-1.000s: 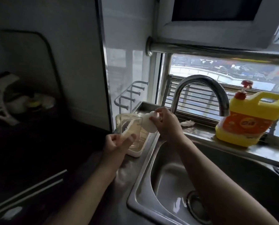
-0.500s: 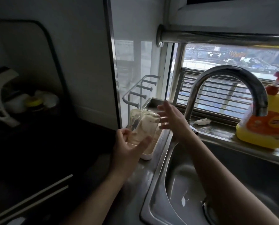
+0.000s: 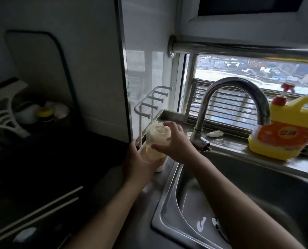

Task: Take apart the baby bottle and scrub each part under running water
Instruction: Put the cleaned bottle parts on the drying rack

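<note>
**Right hand (image 3: 176, 142) back on the clear plastic baby bottle (image 3: 155, 137)**

Half a second ago the right hand hung open beside the bottle, fingers spread; now it has closed onto it, forefinger curled over the upper end and thumb pressed against the side. The camera has shifted too, so the tap sits more to the right.

Head view: the left hand (image 3: 137, 164) grips the bottle from below, with the palm under its lower part and the thumb up along the left side; its other fingers are hidden behind the bottle. With both hands gripping it, the bottle is tilted, its top leaning away and to the left. It is held above the left rim of the stainless steel sink (image 3: 257, 177), right in front of the white peg drying rack (image 3: 149, 106) that stands against the wall panel.

Just right of the hands rises the curved chrome tap (image 3: 239, 87), its spout over the basin. Behind it, on the wet steel table (image 3: 228, 141) along the window, lie a small crumpled white scrap (image 3: 215, 133) and, well to the right, a yellow detergent jug with an orange label and red pump (image 3: 284, 133). Above, a steel rail (image 3: 239, 48) crosses the window. The left side is too dark to make out.
</note>
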